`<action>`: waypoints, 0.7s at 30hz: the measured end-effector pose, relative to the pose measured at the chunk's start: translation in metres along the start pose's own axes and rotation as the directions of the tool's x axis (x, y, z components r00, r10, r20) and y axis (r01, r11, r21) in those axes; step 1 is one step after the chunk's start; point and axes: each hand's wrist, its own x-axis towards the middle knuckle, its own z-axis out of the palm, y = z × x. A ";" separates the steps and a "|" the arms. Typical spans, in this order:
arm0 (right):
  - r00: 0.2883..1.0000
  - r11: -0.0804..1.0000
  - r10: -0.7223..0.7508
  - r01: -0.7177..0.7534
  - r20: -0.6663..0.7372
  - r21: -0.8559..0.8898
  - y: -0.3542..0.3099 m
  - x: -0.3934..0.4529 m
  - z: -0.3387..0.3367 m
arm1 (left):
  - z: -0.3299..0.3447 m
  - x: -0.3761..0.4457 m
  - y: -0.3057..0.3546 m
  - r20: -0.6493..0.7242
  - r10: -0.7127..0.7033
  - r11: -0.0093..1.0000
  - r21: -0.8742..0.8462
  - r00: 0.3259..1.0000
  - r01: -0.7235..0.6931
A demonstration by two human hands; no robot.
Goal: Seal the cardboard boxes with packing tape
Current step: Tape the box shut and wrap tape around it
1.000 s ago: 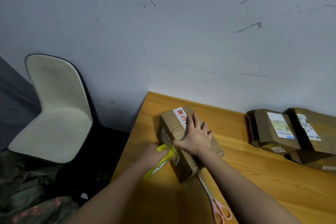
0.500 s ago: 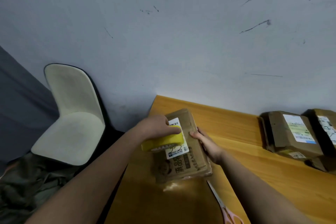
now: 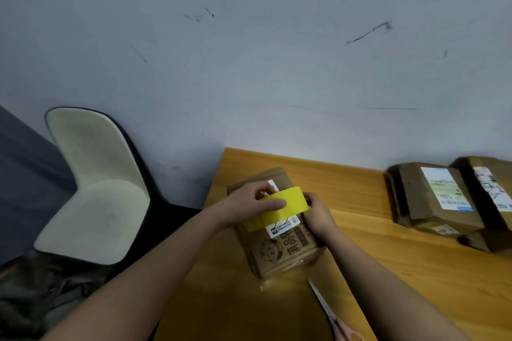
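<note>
A brown cardboard box [image 3: 279, 252] with a white label and printed characters lies on the wooden table [image 3: 388, 271] near its left edge. Above the box's middle, my left hand [image 3: 249, 206] grips a yellow roll of packing tape [image 3: 277, 209], thumb across its outer face. My right hand [image 3: 318, 214] is at the roll's right end, fingers pinching at the tape there, over the box's right side. The far part of the box is hidden behind the roll and my hands.
Pink-handled scissors [image 3: 329, 313] lie on the table just in front of the box, by my right forearm. Several taped brown parcels [image 3: 432, 199] with white labels sit at the right against the wall. A cream chair [image 3: 94, 188] stands left of the table.
The box was turned over onto another face. My left hand brought the tape roll up over the box's middle, and my right hand left the box's side and reached the roll's end.
</note>
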 end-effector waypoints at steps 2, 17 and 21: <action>0.999 0.990 -0.030 0.028 -0.012 -0.136 -0.010 0.003 -0.004 | 0.006 0.003 -0.002 -0.075 0.022 0.999 0.044 0.997 -0.019; 0.837 0.543 -0.485 0.516 0.255 -0.663 0.009 -0.038 0.006 | -0.010 0.017 -0.018 -0.185 -0.047 0.990 -0.138 0.982 0.022; 0.862 0.565 -0.414 0.495 0.292 -0.661 0.002 -0.039 0.002 | -0.008 0.016 -0.013 -0.182 0.020 0.999 -0.044 0.983 -0.029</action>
